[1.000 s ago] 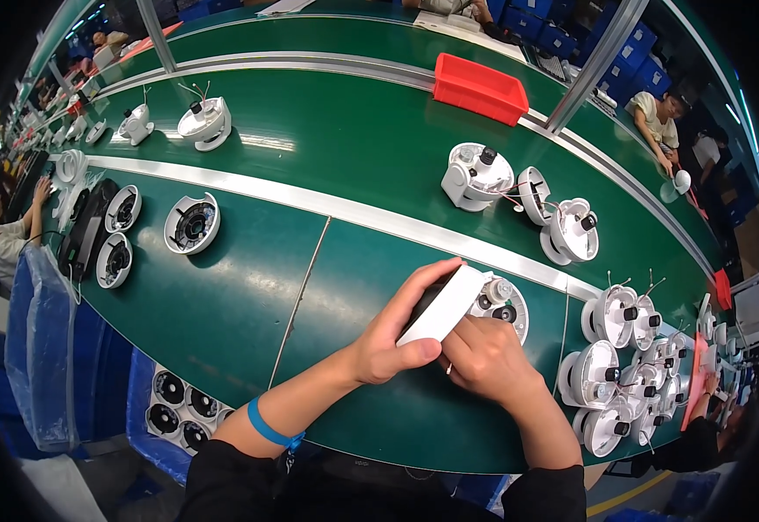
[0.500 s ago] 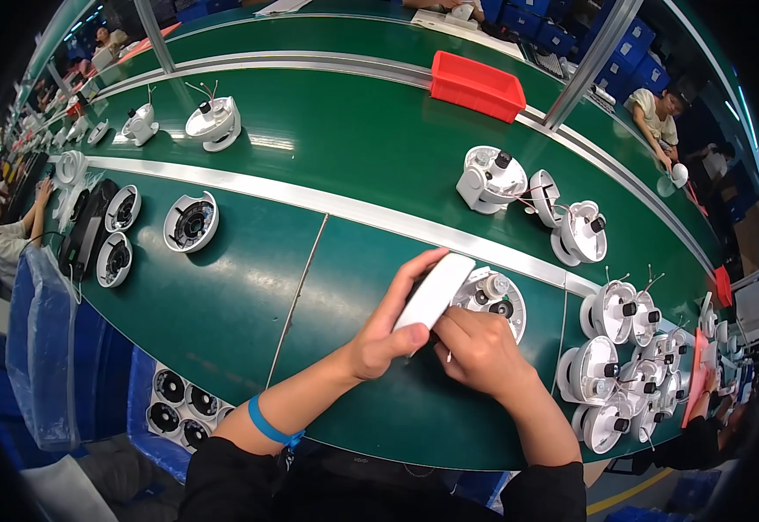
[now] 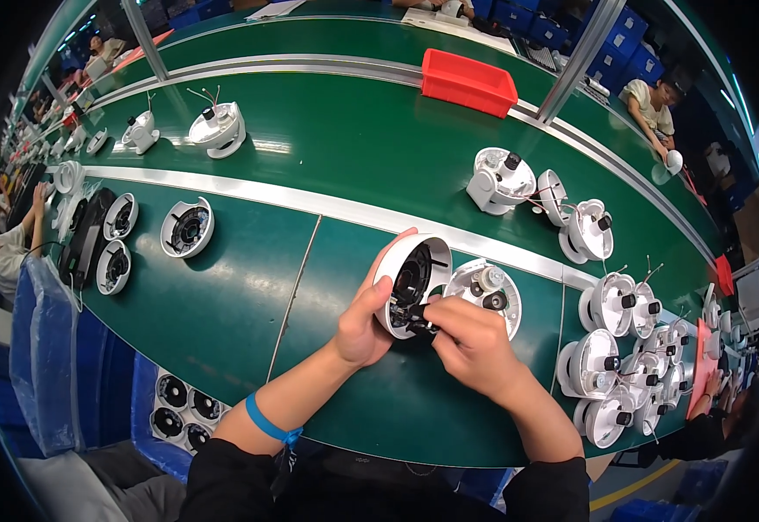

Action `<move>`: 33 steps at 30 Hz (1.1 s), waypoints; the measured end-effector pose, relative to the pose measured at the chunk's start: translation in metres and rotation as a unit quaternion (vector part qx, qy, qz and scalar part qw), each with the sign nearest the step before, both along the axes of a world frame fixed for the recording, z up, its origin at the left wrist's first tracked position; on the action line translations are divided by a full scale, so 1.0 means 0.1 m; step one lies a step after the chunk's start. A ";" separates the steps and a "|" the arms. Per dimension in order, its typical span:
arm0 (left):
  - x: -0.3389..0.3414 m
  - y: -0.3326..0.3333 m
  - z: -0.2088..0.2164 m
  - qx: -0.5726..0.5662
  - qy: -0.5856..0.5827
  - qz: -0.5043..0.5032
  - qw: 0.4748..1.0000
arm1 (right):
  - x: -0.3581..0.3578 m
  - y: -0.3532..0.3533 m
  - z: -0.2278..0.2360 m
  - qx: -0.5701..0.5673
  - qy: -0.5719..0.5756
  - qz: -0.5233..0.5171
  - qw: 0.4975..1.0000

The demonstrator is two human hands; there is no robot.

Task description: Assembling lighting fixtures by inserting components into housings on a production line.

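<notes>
1. While clasping white cup [image 3: 413,277] (tilted, black inside) in left hand [image 3: 364,326], pinching black piece [image 3: 418,324] at its lower rim with right hand [image 3: 477,341].
2. Holding it over green table [image 3: 231,317], near white base [image 3: 508,306].

Green workbench [image 3: 236,270], slanted metal post [image 3: 581,61]

- Bright, fairly even light covers the green worktop [image 3: 253,300], leaving pale, soft glare left of centre.
- A soft shadow edges the round housing [image 3: 187,228].
- The held white shell [image 3: 414,283] looks sharp.
- Distant background is dim and soft.
- Straight edges bow; corners fall to black.
</notes>
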State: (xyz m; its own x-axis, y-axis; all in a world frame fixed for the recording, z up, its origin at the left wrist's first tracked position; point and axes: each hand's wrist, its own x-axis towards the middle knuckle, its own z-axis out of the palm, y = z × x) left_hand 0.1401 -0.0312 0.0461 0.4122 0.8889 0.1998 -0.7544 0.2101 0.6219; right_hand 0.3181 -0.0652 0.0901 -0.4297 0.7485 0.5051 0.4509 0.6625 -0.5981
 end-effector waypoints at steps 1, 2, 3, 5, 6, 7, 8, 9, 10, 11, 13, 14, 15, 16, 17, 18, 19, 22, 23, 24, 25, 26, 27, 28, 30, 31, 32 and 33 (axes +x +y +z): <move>0.00 0.00 0.00 -0.001 0.000 0.000 1.000 | -0.02 -0.02 0.04 -0.028 -0.002 -0.014 1.000; -0.01 0.01 0.00 0.001 0.009 0.006 1.000 | -0.01 -0.01 -0.01 -0.028 -0.002 -0.014 1.000; -0.01 0.01 0.00 0.002 0.018 0.011 1.000 | 0.01 0.01 -0.08 -0.073 0.042 -0.014 0.996; -0.05 0.00 0.00 -0.002 0.021 0.000 1.000 | 0.03 0.00 -0.06 -0.197 0.115 -0.002 0.974; -0.07 -0.01 0.01 -0.006 0.023 -0.012 1.000 | 0.02 -0.01 -0.03 -0.198 0.116 -0.002 0.973; -0.06 -0.01 0.01 -0.006 0.022 -0.013 1.000 | 0.02 -0.02 -0.01 -0.251 0.136 -0.015 0.958; -0.05 0.00 0.01 0.006 0.041 0.002 0.999 | 0.01 -0.04 0.01 -0.304 0.155 -0.028 0.940; -0.03 0.00 0.01 0.019 0.060 0.016 0.998 | -0.02 -0.06 0.04 -0.281 0.109 -0.055 0.952; -0.02 -0.01 0.01 0.019 0.060 0.016 0.998 | -0.03 -0.07 0.03 -0.190 0.048 -0.060 0.979; -0.01 -0.01 -0.01 0.034 0.065 0.024 0.997 | -0.04 -0.08 0.01 -0.097 -0.013 -0.064 0.993; -0.01 -0.02 0.02 0.052 0.081 0.026 0.995 | -0.09 -0.09 0.00 -0.070 -0.003 -0.066 0.995; -0.01 -0.03 0.02 0.052 0.081 0.026 0.995 | -0.10 -0.10 0.03 -0.030 -0.037 -0.067 0.997; 0.00 -0.03 0.02 0.068 0.094 0.027 0.993 | -0.11 -0.10 0.04 0.009 -0.071 -0.068 0.995; 0.00 -0.04 0.02 0.083 0.107 0.027 0.990 | -0.11 -0.11 0.04 0.009 -0.071 -0.068 0.995; 0.00 -0.04 0.02 0.091 0.108 0.022 0.990 | -0.11 -0.11 0.03 0.036 -0.099 -0.066 0.992; 0.01 -0.05 0.02 0.090 0.108 0.021 0.990 | -0.11 -0.12 0.03 0.063 -0.126 -0.063 0.988; 0.01 -0.06 0.01 0.089 0.114 0.024 0.989 | -0.10 -0.12 0.03 0.063 -0.126 -0.063 0.988; 0.01 -0.07 0.01 0.081 0.119 0.028 0.989 | -0.10 -0.13 0.03 0.100 -0.168 -0.064 0.979; 0.01 -0.07 0.01 0.075 0.119 0.030 0.990 | -0.10 -0.13 0.02 0.107 -0.169 -0.064 0.978; 0.01 -0.07 0.01 0.075 0.119 0.029 0.990 | -0.10 -0.12 0.02 0.113 -0.170 -0.064 0.977; 0.01 -0.06 -0.01 0.085 0.122 0.035 0.988 | -0.11 -0.12 0.02 0.113 -0.170 -0.064 0.977; 0.00 -0.06 -0.02 0.095 0.126 0.041 0.987 | -0.12 -0.12 0.02 0.114 -0.171 -0.064 0.977; -0.01 -0.06 -0.02 0.095 0.126 0.041 0.987 | -0.12 -0.12 0.02 0.115 -0.171 -0.063 0.977; -0.02 -0.06 -0.02 0.096 0.136 0.035 0.985 | -0.12 -0.11 0.03 0.115 -0.171 -0.064 0.976; -0.01 -0.05 -0.02 0.098 0.146 0.029 0.984 | -0.11 -0.11 0.03 0.109 -0.183 -0.054 0.976; -0.01 -0.04 -0.02 0.135 0.179 0.046 0.973 | -0.11 -0.10 0.02 0.109 -0.183 -0.054 0.976; 0.00 -0.03 -0.02 0.172 0.212 0.063 0.960 | -0.10 -0.09 0.00 0.118 -0.186 -0.049 0.974; 0.00 -0.04 -0.03 0.172 0.212 0.063 0.960 | -0.10 -0.08 -0.02 0.126 -0.190 -0.044 0.973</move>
